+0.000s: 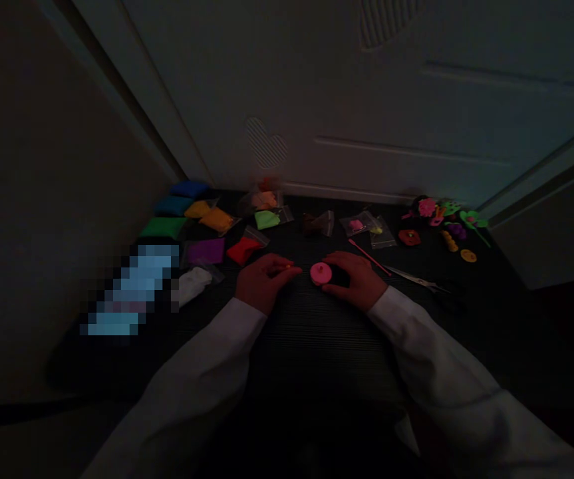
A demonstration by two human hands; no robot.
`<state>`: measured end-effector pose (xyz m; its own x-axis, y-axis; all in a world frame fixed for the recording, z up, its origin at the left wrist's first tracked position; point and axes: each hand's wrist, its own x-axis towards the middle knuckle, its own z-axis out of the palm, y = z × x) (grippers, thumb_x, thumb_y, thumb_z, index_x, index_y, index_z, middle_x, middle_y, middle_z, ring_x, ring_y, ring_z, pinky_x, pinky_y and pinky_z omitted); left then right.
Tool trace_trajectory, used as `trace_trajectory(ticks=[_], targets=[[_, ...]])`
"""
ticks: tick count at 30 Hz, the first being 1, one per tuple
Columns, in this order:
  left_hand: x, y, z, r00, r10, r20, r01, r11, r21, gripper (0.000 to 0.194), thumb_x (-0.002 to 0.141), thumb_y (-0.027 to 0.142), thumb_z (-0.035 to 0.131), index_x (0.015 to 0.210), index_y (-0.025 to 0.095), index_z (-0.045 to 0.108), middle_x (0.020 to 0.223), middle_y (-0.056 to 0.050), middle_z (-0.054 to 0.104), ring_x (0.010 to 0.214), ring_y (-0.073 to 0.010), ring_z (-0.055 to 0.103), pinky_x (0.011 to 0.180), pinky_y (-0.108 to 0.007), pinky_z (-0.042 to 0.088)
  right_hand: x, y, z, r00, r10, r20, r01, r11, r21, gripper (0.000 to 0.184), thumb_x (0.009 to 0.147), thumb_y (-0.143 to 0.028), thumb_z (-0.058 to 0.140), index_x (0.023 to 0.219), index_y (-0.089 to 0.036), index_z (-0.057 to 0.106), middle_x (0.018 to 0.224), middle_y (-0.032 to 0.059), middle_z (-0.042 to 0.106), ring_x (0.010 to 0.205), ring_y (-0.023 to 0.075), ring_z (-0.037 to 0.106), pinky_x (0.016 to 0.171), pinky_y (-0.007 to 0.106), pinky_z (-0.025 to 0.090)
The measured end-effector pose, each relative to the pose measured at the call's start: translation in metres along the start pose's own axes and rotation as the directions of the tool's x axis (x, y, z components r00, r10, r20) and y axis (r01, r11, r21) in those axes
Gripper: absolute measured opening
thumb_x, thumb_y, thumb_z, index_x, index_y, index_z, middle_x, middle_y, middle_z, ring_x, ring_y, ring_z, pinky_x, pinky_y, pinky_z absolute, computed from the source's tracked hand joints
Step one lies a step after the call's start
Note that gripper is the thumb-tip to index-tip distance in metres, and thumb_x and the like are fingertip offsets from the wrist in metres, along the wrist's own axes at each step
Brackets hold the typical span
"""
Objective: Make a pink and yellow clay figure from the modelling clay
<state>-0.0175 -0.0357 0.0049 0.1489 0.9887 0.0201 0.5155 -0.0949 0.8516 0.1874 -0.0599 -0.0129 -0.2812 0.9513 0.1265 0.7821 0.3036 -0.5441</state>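
Note:
My left hand (263,279) is closed in a pinch, and a tiny orange bit of clay (289,267) shows at its fingertips. To its right, my right hand (356,279) curves its thumb and fingers around the side of a round pink clay piece (321,273). That piece has a flat top with a small darker knob in the middle. A narrow gap separates the left fingertips from it. Just beyond my right hand lies a thin pink modelling tool (369,257), and scissors (419,279) are to the right.
Bags of coloured clay, including purple (205,251), red (243,250) and green (163,228), line the left and back. A blurred-out bright screen (137,286) is at left. Small clay figures, among them a green flower (473,219), sit at back right. A white panel (336,100) rises behind.

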Motion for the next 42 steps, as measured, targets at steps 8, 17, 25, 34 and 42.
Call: trace_trajectory(ticks=[8, 17, 25, 34, 42], targets=[[0.002, -0.007, -0.001, 0.991, 0.046, -0.123, -0.055, 0.996, -0.066, 0.024, 0.072, 0.041, 0.056, 0.074, 0.018, 0.065, 0.064, 0.001, 0.066, 0.059, -0.0117, 0.057, 0.058, -0.024, 0.045, 0.0, 0.001, 0.001, 1.0, -0.004, -0.012, 0.004, 1.0, 0.003, 0.053, 0.066, -0.043, 0.063, 0.112, -0.02, 0.052, 0.119, 0.0097, 0.054, 0.114, 0.0249, 0.045, 0.094, 0.048, 0.032], [0.007, -0.011, 0.001, 0.995, 0.012, -0.097, -0.053, 0.904, -0.425, 0.035, 0.077, 0.036, 0.052, 0.101, 0.011, 0.059, 0.094, -0.011, 0.067, 0.071, -0.0148, 0.064, 0.063, -0.027, 0.051, 0.0, 0.002, 0.002, 1.0, -0.011, -0.021, 0.011, 1.0, 0.007, 0.051, 0.066, -0.042, 0.063, 0.111, -0.021, 0.053, 0.119, 0.0091, 0.055, 0.113, 0.0255, 0.046, 0.093, 0.049, 0.032], [0.009, -0.012, 0.004, 0.993, -0.055, -0.109, -0.018, 0.814, -0.581, 0.023, 0.068, 0.029, 0.063, 0.084, 0.013, 0.058, 0.083, -0.006, 0.069, 0.073, -0.0155, 0.066, 0.066, -0.029, 0.054, 0.0, 0.003, 0.002, 1.0, -0.011, -0.018, 0.011, 1.0, 0.009, 0.051, 0.066, -0.042, 0.063, 0.111, -0.021, 0.053, 0.119, 0.0093, 0.055, 0.114, 0.0251, 0.045, 0.094, 0.049, 0.032], [0.009, -0.009, -0.001, 0.978, -0.11, -0.175, -0.004, 0.837, -0.548, 0.02, 0.068, 0.032, 0.063, 0.069, 0.012, 0.057, 0.054, 0.001, 0.062, 0.042, -0.0086, 0.056, 0.04, -0.019, 0.045, 0.0, 0.002, 0.001, 1.0, -0.008, -0.017, 0.008, 1.0, 0.011, 0.052, 0.065, -0.043, 0.063, 0.111, -0.02, 0.053, 0.118, 0.0098, 0.055, 0.113, 0.0254, 0.046, 0.094, 0.049, 0.031], [0.012, -0.018, 0.005, 0.995, -0.083, -0.05, 0.039, 0.816, -0.576, 0.034, 0.072, 0.036, 0.058, 0.095, 0.013, 0.061, 0.088, -0.008, 0.067, 0.075, -0.0151, 0.064, 0.067, -0.029, 0.053, 0.0, 0.002, 0.001, 1.0, -0.005, -0.011, 0.006, 1.0, 0.015, 0.052, 0.066, -0.043, 0.063, 0.111, -0.02, 0.053, 0.119, 0.0094, 0.054, 0.114, 0.0244, 0.045, 0.095, 0.048, 0.031]])
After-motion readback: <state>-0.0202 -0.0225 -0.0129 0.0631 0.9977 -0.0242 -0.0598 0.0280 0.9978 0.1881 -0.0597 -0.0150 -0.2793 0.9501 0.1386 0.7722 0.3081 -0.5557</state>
